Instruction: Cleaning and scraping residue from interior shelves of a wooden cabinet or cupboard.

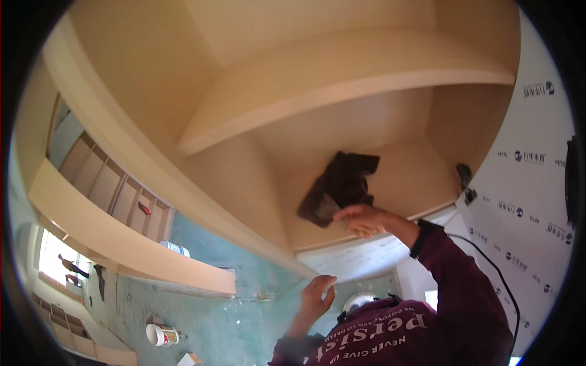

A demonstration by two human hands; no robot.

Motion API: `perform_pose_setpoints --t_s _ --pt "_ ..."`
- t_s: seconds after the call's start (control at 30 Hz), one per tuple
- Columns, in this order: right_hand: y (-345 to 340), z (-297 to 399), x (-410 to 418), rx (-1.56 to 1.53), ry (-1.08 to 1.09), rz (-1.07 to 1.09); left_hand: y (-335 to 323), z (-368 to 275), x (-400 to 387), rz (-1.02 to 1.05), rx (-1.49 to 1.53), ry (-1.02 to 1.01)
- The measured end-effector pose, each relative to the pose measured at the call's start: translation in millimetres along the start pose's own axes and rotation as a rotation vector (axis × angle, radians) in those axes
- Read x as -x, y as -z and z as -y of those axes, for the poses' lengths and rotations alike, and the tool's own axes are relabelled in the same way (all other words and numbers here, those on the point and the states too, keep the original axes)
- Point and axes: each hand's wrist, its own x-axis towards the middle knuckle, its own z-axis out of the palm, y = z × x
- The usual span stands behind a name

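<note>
My right hand [364, 220] is closed around the pale handle of what looks like a putty knife [328, 208]. Its blurred grey blade lies over a crumpled dark brown cloth [350, 178] on the bottom board [403, 169] of a wooden cabinet compartment. Lower down, my left hand [317, 295] has its thumb and fingers apart and holds nothing that I can see. It is nearest the lower end of the upright cabinet panel [256, 233]; I cannot tell whether it touches it.
A curved-looking shelf [348, 91] spans above the compartment. At right stands a film-covered white panel [517, 183] with dark hinges [467, 183]. A black cable [499, 270] runs past my right sleeve. Buckets [162, 335] stand on the green floor [219, 329], near another wooden panel [137, 228].
</note>
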Motion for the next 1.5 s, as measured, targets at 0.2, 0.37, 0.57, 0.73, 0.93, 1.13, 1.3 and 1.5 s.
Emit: perform_pose_setpoints --t_s 0.2,0.37,0.57,0.73,0.93,1.13,1.3,1.5 --pt "6 -13 75 0.2 -0.019 -0.055 16 -3 -34 -0.124 -0.038 -0.106" --pt "37 -43 104 0.06 -0.019 -0.127 6 -2 -86 -0.077 -0.137 -0.303" --pt "33 -63 122 -0.097 0.089 -0.304 -24 5 -135 0.021 -0.17 -0.37" --pt "29 -67 123 -0.171 0.142 -0.308 -45 16 -150 0.198 -0.101 -0.347" --pt "30 -65 126 -0.151 0.196 -0.3 -47 18 -148 0.207 -0.298 -0.371" --pt "27 -63 131 -0.179 0.159 -0.362 -52 20 -148 0.221 -0.341 -0.372" --pt "28 -67 133 -0.147 0.16 -0.359 -53 21 -147 0.282 -0.396 -0.34" --pt "17 -56 149 0.002 0.078 -0.42 -55 24 -144 0.236 -0.448 -0.364"
